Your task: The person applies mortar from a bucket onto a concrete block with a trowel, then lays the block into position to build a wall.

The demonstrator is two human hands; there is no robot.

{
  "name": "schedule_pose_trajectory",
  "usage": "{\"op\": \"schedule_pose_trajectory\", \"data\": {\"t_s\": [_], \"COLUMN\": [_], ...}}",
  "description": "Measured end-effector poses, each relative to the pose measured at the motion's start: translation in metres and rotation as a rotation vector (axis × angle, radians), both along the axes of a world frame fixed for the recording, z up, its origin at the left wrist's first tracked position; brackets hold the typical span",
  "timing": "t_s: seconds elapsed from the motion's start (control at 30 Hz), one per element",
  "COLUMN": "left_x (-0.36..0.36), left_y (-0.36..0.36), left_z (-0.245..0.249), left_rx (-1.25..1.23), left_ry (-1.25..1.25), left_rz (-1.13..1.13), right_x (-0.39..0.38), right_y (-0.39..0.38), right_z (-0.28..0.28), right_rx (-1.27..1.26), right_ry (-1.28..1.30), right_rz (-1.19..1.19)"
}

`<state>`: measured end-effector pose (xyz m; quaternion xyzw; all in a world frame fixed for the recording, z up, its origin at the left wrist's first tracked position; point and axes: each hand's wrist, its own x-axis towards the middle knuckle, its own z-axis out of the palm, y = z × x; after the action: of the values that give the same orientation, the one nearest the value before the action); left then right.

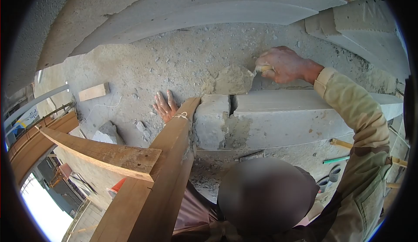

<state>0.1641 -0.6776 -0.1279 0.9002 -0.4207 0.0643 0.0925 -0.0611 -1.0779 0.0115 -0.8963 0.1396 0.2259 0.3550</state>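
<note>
My right hand (283, 64) is closed around the pale handle of a trowel (263, 68). Its blade seems covered by a lump of wet grey mortar (230, 80), just behind the low block wall (287, 107). An upright gap (233, 104) parts two blocks of that wall, and damp mortar is smeared on the face below it. Beyond the wooden post (167, 155), my left hand (165, 107) has its fingers spread, dusted with grey. The post partly hides this hand and its wrist. A thin string is tied round the post's top.
A short wooden offcut (94, 91) and a broken block piece (108, 133) lie on the gritty floor at left. A curved plank (100, 152) juts from the post. Taller block walls (209, 11) rise at the far side. A green pipe (336, 159) lies at lower right.
</note>
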Motion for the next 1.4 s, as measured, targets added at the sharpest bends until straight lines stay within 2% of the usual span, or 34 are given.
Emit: {"op": "schedule_pose_trajectory", "data": {"t_s": [0.07, 0.27, 0.33, 0.53, 0.63, 0.77, 0.83, 0.87, 0.93, 0.97, 1.07, 1.13, 1.17, 1.23, 1.37, 1.4], "left_x": [-0.002, 0.001, 0.002, 0.006, 0.004, 0.005, 0.008, 0.009, 0.011, 0.01, 0.011, 0.013, 0.013, 0.012, 0.013, 0.013], "left_y": [-0.001, 0.0, -0.001, 0.007, 0.006, 0.008, 0.012, 0.013, 0.015, 0.015, 0.015, 0.018, 0.018, 0.017, 0.016, 0.017], "left_z": [-0.002, -0.007, -0.009, -0.011, -0.008, -0.01, -0.013, -0.014, -0.016, -0.016, -0.016, -0.02, -0.02, -0.02, -0.029, -0.029], "left_rx": [-0.006, -0.012, -0.015, -0.002, 0.006, -0.006, 0.021, 0.033, 0.057, 0.057, 0.061, 0.067, 0.068, 0.049, 0.011, 0.034], "left_ry": [0.0, -0.019, -0.024, -0.047, -0.019, -0.005, 0.021, 0.036, 0.061, 0.063, 0.09, 0.084, 0.084, 0.054, -0.027, -0.053], "left_rz": [-0.007, -0.014, -0.019, -0.024, -0.01, -0.017, -0.013, -0.011, -0.006, -0.007, 0.009, -0.006, -0.007, -0.007, -0.014, -0.018], "right_x": [-0.001, -0.003, -0.012, -0.002, -0.003, 0.002, 0.003, 0.0, -0.005, -0.003, 0.006, 0.009, 0.009, 0.006, 0.008, 0.007], "right_y": [-0.002, -0.006, 0.001, -0.006, 0.001, -0.005, -0.007, -0.007, -0.005, -0.005, -0.01, -0.011, -0.008, 0.001, -0.002, -0.004], "right_z": [0.002, 0.005, -0.005, -0.012, -0.02, -0.017, -0.016, -0.019, -0.027, -0.023, -0.018, -0.019, -0.021, -0.024, -0.024, -0.027], "right_rx": [-0.015, -0.05, -0.135, -0.097, -0.097, -0.066, 0.008, 0.006, -0.05, -0.05, -0.045, 0.003, 0.003, -0.032, 0.014, -0.025], "right_ry": [-0.004, 0.031, 0.013, -0.013, 0.002, 0.019, 0.056, 0.058, -0.018, -0.016, -0.026, -0.043, -0.042, 0.033, 0.083, 0.015], "right_rz": [0.06, -0.135, 0.087, -0.013, 0.094, 0.067, -0.081, -0.083, 0.085, 0.084, 0.029, -0.123, -0.124, 0.108, 0.069, 0.033]}}
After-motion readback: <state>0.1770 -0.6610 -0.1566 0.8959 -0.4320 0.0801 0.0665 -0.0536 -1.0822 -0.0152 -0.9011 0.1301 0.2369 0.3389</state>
